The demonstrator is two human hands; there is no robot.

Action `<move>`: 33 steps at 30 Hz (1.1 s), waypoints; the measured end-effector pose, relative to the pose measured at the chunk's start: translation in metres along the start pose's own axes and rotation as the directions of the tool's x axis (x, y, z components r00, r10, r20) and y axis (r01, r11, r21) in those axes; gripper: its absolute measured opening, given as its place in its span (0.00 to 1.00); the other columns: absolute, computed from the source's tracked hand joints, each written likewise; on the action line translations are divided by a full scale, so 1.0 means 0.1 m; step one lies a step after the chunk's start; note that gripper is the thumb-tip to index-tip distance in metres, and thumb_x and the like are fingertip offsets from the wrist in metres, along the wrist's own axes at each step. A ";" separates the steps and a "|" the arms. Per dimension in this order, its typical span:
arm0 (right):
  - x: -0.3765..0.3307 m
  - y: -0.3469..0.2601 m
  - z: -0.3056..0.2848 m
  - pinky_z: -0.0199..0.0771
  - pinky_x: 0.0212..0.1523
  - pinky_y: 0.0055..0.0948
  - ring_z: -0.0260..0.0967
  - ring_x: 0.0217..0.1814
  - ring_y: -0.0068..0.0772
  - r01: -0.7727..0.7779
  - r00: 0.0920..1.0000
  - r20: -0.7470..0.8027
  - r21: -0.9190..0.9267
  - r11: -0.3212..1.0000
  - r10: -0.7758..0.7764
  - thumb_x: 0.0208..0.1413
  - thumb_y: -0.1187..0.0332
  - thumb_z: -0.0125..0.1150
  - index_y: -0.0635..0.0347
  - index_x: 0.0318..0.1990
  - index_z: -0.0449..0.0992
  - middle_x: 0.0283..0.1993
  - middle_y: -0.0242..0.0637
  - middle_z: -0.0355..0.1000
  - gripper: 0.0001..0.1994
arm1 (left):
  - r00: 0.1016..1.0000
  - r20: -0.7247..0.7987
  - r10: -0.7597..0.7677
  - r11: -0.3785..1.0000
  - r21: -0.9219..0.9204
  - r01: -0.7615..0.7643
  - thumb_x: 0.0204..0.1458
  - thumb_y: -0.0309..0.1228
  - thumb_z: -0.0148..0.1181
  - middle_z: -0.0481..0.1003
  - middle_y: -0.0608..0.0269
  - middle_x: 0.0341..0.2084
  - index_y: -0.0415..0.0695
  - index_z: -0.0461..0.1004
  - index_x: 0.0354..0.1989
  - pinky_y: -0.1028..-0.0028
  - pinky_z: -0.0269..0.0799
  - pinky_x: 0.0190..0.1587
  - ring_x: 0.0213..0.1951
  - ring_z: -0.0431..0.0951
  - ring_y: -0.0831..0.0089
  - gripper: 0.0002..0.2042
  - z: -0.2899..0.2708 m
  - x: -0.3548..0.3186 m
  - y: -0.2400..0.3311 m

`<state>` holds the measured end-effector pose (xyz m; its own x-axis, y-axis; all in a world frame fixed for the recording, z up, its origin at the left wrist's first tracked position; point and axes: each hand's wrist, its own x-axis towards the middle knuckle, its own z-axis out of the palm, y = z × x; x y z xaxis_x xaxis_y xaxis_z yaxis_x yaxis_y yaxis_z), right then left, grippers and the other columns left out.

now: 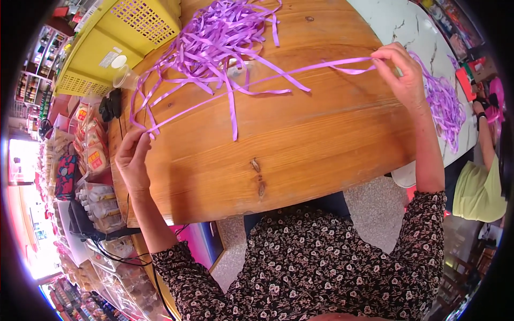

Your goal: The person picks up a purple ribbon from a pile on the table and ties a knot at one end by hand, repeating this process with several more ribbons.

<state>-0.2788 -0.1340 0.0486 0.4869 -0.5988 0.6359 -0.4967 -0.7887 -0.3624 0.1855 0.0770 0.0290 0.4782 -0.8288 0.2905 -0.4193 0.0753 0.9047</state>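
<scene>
A narrow purple ribbon [201, 105] is stretched taut across the table between my two hands. At its lower left end, my left hand [134, 160] pinches it between thumb and fingers. My right hand [402, 75], up at the right, pinches the other end, where a second strand of ribbon hangs in a loop beside it. Behind the stretched ribbon lies a tangled heap of purple ribbons [219, 40], with several loose ends trailing toward me over the wood.
The wooden table [300, 144] spreads before me. A yellow plastic crate [101, 51] stands at the far left, a clear plastic cup [126, 79] beside it. To the right, a white marbled table [393, 21] bears another purple ribbon pile [444, 107]; a person in yellow-green [479, 192] is beyond.
</scene>
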 end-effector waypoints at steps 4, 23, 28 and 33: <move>-0.12 0.23 -0.13 0.67 0.38 0.22 0.67 0.34 0.28 -0.042 0.999 -0.002 -0.094 0.995 0.042 0.49 0.80 0.58 0.64 0.33 0.72 0.32 0.35 0.69 0.04 | 0.998 -0.052 -0.041 0.995 0.090 0.045 0.52 0.24 0.57 0.71 0.71 0.26 0.38 0.76 0.36 0.83 0.63 0.33 0.29 0.67 0.84 0.05 -0.21 -0.06 -0.26; -0.62 0.97 -0.21 0.69 0.52 0.26 0.69 0.47 0.26 -0.416 0.774 0.066 0.802 0.427 0.630 0.59 0.74 0.51 0.66 0.50 0.69 0.47 0.39 0.71 0.12 | 0.985 -0.033 -0.170 0.358 -0.933 0.031 0.57 0.26 0.50 0.74 0.52 0.42 0.38 0.72 0.40 0.58 0.67 0.54 0.48 0.72 0.59 0.07 -0.37 -0.08 -0.53; -0.63 1.01 -0.14 0.69 0.52 0.28 0.69 0.48 0.27 -0.382 0.793 0.117 0.860 0.338 0.598 0.59 0.74 0.51 0.65 0.51 0.68 0.49 0.40 0.70 0.13 | 0.954 -0.122 -0.273 0.148 -0.985 -0.083 0.58 0.26 0.48 0.74 0.53 0.43 0.37 0.71 0.41 0.59 0.66 0.55 0.47 0.72 0.62 0.08 -0.18 -0.02 -0.46; -0.62 1.12 -0.16 0.68 0.52 0.30 0.68 0.49 0.28 -0.264 0.735 0.136 0.960 0.096 0.664 0.60 0.74 0.50 0.65 0.51 0.67 0.51 0.40 0.69 0.13 | 0.976 -0.068 -0.207 0.113 -0.993 -0.045 0.59 0.28 0.47 0.73 0.63 0.31 0.38 0.67 0.44 0.72 0.65 0.42 0.26 0.65 0.75 0.09 -0.05 -0.03 -0.30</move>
<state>-0.3765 -0.1831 -0.0206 0.1257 -0.9829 0.1346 0.5132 -0.0516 -0.8567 0.2006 0.0805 0.0026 0.6057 -0.7869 0.1176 0.6969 0.5961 0.3988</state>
